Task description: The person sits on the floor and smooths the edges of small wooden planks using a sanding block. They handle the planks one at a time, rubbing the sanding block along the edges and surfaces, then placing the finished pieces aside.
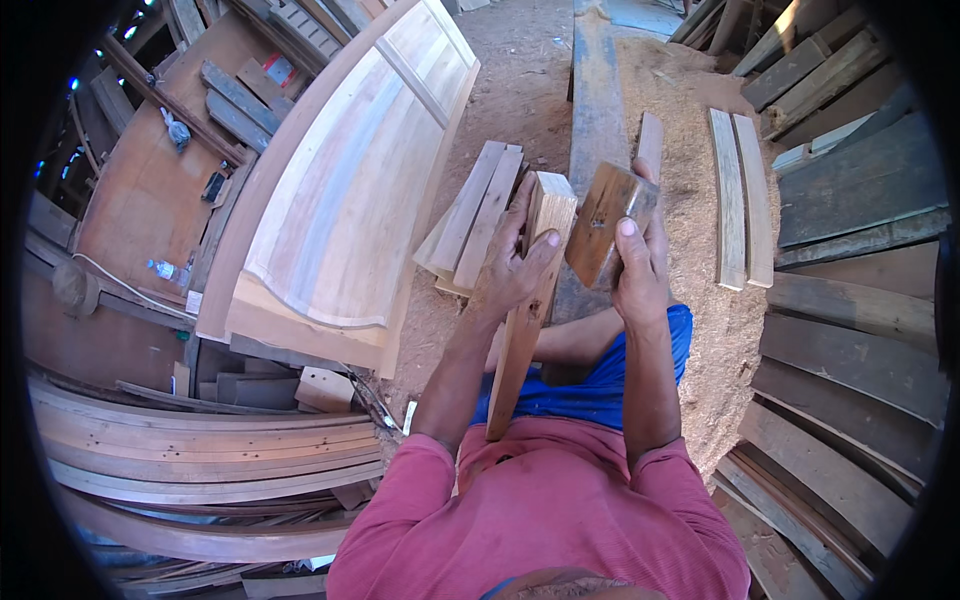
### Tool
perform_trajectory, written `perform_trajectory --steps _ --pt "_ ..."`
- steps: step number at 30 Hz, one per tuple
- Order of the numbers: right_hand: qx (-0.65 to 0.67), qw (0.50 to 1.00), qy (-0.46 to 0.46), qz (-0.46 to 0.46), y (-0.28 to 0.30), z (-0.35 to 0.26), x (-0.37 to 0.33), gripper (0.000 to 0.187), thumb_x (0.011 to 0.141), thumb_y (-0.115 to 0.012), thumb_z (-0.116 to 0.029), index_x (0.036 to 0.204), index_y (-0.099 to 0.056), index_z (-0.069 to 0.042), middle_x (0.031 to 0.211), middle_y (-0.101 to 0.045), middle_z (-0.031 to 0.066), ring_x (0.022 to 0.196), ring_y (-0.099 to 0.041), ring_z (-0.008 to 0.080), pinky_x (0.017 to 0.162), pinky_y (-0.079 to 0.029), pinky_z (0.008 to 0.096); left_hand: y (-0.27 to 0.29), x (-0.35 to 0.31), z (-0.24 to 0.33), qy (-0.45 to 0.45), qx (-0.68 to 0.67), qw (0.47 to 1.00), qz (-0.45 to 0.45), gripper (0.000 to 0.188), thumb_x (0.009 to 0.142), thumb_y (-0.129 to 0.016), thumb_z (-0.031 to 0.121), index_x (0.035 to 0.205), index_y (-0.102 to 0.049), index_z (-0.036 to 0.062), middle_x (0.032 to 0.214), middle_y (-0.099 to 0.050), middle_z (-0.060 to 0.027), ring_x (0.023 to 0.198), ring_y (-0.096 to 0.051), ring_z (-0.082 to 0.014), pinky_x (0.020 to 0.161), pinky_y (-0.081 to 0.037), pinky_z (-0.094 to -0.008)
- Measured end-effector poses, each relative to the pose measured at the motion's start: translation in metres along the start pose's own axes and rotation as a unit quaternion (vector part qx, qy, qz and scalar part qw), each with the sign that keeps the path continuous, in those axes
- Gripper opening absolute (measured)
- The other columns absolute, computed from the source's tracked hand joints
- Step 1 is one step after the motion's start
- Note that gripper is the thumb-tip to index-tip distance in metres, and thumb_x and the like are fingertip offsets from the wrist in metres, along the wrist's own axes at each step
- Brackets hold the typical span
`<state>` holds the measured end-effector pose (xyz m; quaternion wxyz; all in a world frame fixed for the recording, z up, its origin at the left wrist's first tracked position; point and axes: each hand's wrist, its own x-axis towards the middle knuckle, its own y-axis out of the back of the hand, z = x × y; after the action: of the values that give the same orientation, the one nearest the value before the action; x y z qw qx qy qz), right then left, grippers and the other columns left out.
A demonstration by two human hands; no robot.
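I have the fingers of the left hand (515, 262) clasping the wooden bar (523, 350) near its far end and those of the right hand (643, 270) gripping the brown block (606, 215) just to its right, so from here I'd favour firm, steady holds.

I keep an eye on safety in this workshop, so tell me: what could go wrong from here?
The bare left hand grips the wooden bar close to the wooden block in the right hand; a slip might pinch or knock its fingers.

The bar's near end points at the pink shirt, so a hard push could jab the body.

The stacked wood pieces lie loosely beside the left hand; a bump might shift them.
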<state>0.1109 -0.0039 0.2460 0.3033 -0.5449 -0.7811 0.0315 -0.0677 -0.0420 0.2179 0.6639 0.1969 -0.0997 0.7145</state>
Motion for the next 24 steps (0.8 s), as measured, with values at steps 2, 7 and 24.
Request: perform_trajectory --steps 2,7,24 --pt "-0.019 1.0 0.012 -0.002 0.001 0.005 -0.001 0.081 0.104 -0.058 -0.028 0.166 -0.017 0.004 0.158 -0.039 0.0224 0.146 -0.041 0.0281 0.123 -0.031 0.0403 -0.001 0.0 -0.021 -0.038 0.033 0.999 0.016 0.078 0.109 -0.053 0.027 0.17 -0.012 0.0015 0.162 -0.042 -0.0212 0.15 -0.041 -0.0276 0.124 -0.03 -0.0402" --pt "-0.047 0.999 0.007 0.0 0.0 0.012 -0.009 0.08 0.103 -0.059 -0.026 0.166 -0.019 0.005 0.156 -0.042 0.0233 0.146 -0.042 0.0286 0.122 -0.032 0.0407 -0.011 -0.004 -0.025 -0.017 -0.045 0.998 0.039 0.077 0.111 -0.05 0.028 0.171 -0.008 0.003 0.153 -0.05 -0.0186 0.139 -0.049 -0.0237 0.118 -0.036 -0.038" --pt "-0.168 0.985 0.037 0.012 -0.011 0.025 -0.018 0.077 0.102 -0.059 -0.022 0.163 -0.024 0.009 0.151 -0.049 0.0253 0.141 -0.048 0.0291 0.121 -0.035 0.0407 -0.012 -0.012 -0.038 0.006 -0.116 0.99 0.075 0.083 0.108 -0.053 0.045 0.167 -0.02 -0.0028 0.141 -0.048 -0.0164 0.126 -0.049 -0.0213 0.109 -0.041 -0.0372"
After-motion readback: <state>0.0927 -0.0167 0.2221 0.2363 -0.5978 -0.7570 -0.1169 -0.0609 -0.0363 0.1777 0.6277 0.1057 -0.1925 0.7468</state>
